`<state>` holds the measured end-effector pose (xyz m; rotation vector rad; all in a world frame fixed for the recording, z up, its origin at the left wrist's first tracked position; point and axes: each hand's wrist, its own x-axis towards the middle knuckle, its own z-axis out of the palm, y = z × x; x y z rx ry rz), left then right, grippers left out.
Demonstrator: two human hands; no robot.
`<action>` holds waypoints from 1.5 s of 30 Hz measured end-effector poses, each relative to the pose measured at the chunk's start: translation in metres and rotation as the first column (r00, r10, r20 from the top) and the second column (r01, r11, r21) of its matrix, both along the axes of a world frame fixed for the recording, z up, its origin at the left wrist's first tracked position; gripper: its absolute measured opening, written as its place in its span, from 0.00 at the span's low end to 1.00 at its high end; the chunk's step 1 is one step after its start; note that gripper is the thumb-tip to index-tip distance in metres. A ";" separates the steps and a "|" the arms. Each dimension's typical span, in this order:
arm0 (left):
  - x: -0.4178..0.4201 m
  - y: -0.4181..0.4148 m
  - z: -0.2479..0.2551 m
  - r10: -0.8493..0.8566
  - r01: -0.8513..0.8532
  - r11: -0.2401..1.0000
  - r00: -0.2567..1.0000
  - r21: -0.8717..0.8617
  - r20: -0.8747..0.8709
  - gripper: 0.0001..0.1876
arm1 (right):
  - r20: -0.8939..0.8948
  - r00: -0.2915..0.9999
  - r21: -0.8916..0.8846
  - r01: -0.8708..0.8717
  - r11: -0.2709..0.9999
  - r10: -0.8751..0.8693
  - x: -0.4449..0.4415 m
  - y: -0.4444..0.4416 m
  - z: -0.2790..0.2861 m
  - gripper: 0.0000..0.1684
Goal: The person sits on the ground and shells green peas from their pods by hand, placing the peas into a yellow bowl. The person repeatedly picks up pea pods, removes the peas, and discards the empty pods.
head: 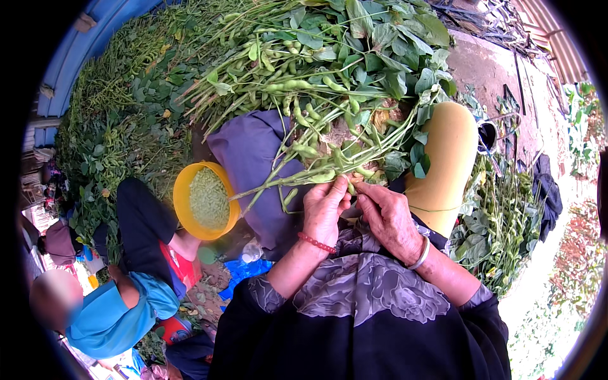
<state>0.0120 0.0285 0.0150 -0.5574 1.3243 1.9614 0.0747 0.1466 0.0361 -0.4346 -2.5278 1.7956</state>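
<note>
My left hand (325, 209), with a red bead bracelet above it, has thumb and fingers closed on a green bean pod (351, 188). The fingertips of my right hand (387, 213) meet the same pod from the right; a pale bangle circles that wrist. Leafy stalks (285, 179) bearing plump pods lie across my lap, just beyond both hands. To the left of them, a yellow bucket (178, 202) holds many shelled green beans (208, 199). Dark purple cloth (256, 142) covers the leg beside it.
A large heap of pod-bearing stalks (294, 61) spreads in front. A person in a blue top (118, 313) sits at the lower left. Blue plastic (242, 275) lies near the bucket. More plants (498, 232) and a dark cloth (546, 194) are on the right.
</note>
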 end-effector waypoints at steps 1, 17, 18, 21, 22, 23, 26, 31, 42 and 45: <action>0.001 0.000 0.000 -0.014 0.014 1.000 1.000 -0.025 -0.026 0.11 | 0.023 1.000 -0.008 -0.002 1.000 0.002 0.000 0.000 0.002 0.13; -0.007 -0.008 -0.003 -0.302 0.296 0.953 0.917 -0.061 -0.262 0.10 | 0.132 0.986 -0.355 -0.050 0.934 0.103 -0.010 0.005 -0.008 0.10; -0.008 -0.009 -0.004 -0.318 0.310 0.948 0.903 -0.074 -0.288 0.10 | 0.130 0.989 -0.466 0.003 0.885 0.065 -0.010 0.004 -0.012 0.10; -0.011 -0.019 -0.011 -0.368 0.369 0.928 0.886 -0.052 -0.280 0.09 | 0.282 0.958 -0.609 0.138 0.781 0.050 -0.009 0.005 -0.007 0.10; -0.012 -0.022 -0.011 -0.369 0.374 0.927 0.890 -0.036 -0.269 0.09 | 0.330 0.943 -0.628 0.184 0.756 0.045 -0.009 0.006 -0.007 0.10; -0.013 -0.024 -0.012 -0.370 0.378 0.926 0.893 -0.019 -0.257 0.09 | 0.378 0.925 -0.644 0.231 0.729 0.042 -0.008 0.006 -0.008 0.10; -0.014 -0.026 -0.014 -0.343 0.358 0.933 0.912 0.032 -0.223 0.11 | 0.342 0.939 -0.609 0.211 0.765 0.013 -0.007 0.002 -0.008 0.09; -0.017 -0.022 -0.009 -0.192 0.192 0.969 0.981 0.156 -0.013 0.13 | 0.153 0.952 -0.281 0.298 0.912 -0.264 -0.001 0.007 -0.030 0.05; -0.029 -0.026 -0.005 -0.372 0.303 0.865 0.922 0.399 0.106 0.15 | -0.136 0.966 0.100 0.236 0.966 -0.222 -0.012 0.017 -0.035 0.12; -0.014 -0.006 -0.007 -0.285 0.278 0.943 0.959 0.182 0.009 0.16 | -0.164 0.971 0.154 0.199 0.968 -0.173 -0.013 0.017 -0.025 0.09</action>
